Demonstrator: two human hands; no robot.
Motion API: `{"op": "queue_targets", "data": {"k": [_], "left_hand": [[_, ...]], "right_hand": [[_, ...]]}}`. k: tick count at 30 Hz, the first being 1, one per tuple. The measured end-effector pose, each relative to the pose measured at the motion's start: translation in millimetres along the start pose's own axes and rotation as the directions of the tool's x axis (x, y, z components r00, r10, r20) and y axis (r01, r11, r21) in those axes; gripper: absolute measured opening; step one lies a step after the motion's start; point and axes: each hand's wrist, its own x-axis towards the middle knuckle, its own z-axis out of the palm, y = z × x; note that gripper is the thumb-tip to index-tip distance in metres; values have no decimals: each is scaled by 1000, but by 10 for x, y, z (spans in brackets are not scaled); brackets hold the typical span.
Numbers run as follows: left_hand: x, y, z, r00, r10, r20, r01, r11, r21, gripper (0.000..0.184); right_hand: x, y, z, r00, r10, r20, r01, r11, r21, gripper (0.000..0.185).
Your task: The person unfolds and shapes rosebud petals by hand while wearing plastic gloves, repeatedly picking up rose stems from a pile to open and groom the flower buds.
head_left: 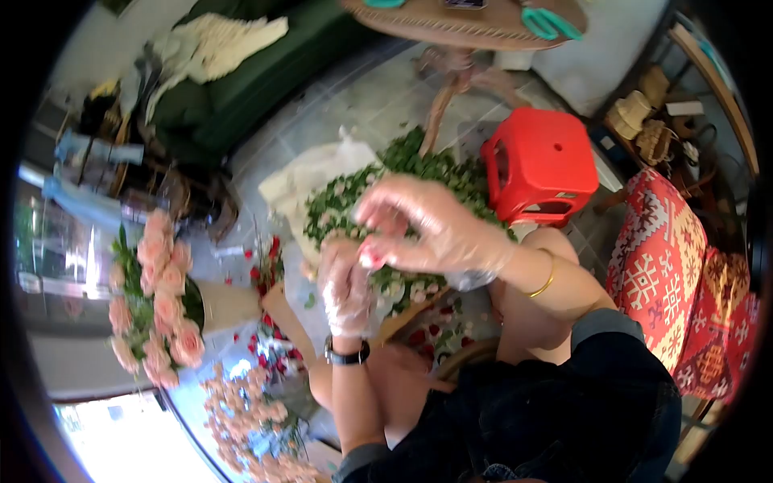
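Note:
Thin clear plastic gloves cover both my hands. My left hand [346, 286], with a black watch at the wrist, has its fingers folded in; what they hold, if anything, is hidden. Beside it, my right hand [423, 229] is curved, with a gap between the thumb and the bent fingers. A gold bracelet [543, 278] circles that forearm. A small red-and-white thing [372, 256] shows at my right thumb tip, next to the left fingers; its kind is unclear. Below and behind the hands lies a heap of leafy green stems [463, 177] with small pale blooms.
A red plastic stool [547, 161] stands right of the leaves. Pink roses [165, 298] in a pale vase [229, 306] are at left, with peach flowers [245, 419] below. Red petals litter the floor. A wooden table [475, 24] and a green sofa [258, 72] stand at the back.

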Motion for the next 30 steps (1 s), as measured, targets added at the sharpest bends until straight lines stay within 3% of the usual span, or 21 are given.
{"op": "queue_targets", "data": {"k": [1, 2, 3, 5, 6, 7, 8, 10, 11, 17, 21, 24, 26, 27, 29, 30], "left_hand": [[-19, -58, -34, 999, 8, 31, -9, 1000, 11, 13], [-8, -48, -47, 999, 31, 40, -34, 998, 59, 12], [-11, -37, -52, 998, 52, 45, -56, 992, 109, 12], [-56, -58, -52, 999, 33, 40, -37, 993, 115, 12], [-53, -49, -46, 998, 36, 48, -41, 992, 121, 14], [-61, -64, 10, 999, 39, -16, -39, 999, -21, 16], [-55, -54, 0, 1000, 20, 18, -19, 999, -44, 16], [-63, -33, -1, 999, -2, 35, 6, 995, -98, 16], [-91, -10, 40, 996, -91, 10, 91, 976, -199, 18], [-81, 69, 110, 995, -104, 1, 98, 934, -344, 15], [-49, 165, 131, 997, -82, 2, 78, 938, -337, 17], [-66, 167, 162, 993, -117, 0, 107, 913, -393, 18], [-73, 139, 160, 991, -137, -3, 124, 907, -403, 18], [-69, 122, 160, 990, -139, -2, 129, 925, -356, 18], [-53, 109, 164, 990, -140, 0, 134, 941, -310, 18], [-38, 108, 168, 988, -151, 15, 149, 942, -301, 18]], "right_hand": [[-4, 17, -16, 999, -43, 23, 44, 999, -32, 23], [-38, 86, 42, 1000, 21, 7, -22, 986, 166, 23], [-30, 42, -12, 999, -8, 31, 7, 999, 47, 22], [-21, -42, -76, 997, 28, 67, -29, 999, 15, 18], [-31, -34, -77, 989, 99, 106, -114, 983, 143, 16], [-38, -8, -80, 974, 162, 157, -200, 943, 266, 14], [-41, -15, -106, 975, 174, 141, -197, 965, 173, 10], [-48, 26, -118, 946, 247, 209, -309, 883, 354, 12], [-57, 33, -124, 934, 275, 229, -350, 832, 430, 12], [-92, 89, -162, 849, 404, 342, -529, 631, 568, 19], [-97, 182, -125, 852, 411, 324, -521, 615, 591, 17], [-97, 145, -135, 859, 416, 298, -511, 667, 542, 21], [-76, 78, -154, 912, 389, 132, -411, 874, 260, 19], [-76, 87, -151, 911, 389, 135, -411, 873, 263, 19], [-85, 91, -161, 996, 83, 40, -85, 995, 52, 14], [-88, 63, -190, 994, 78, 76, -79, 997, 10, 14]]}}
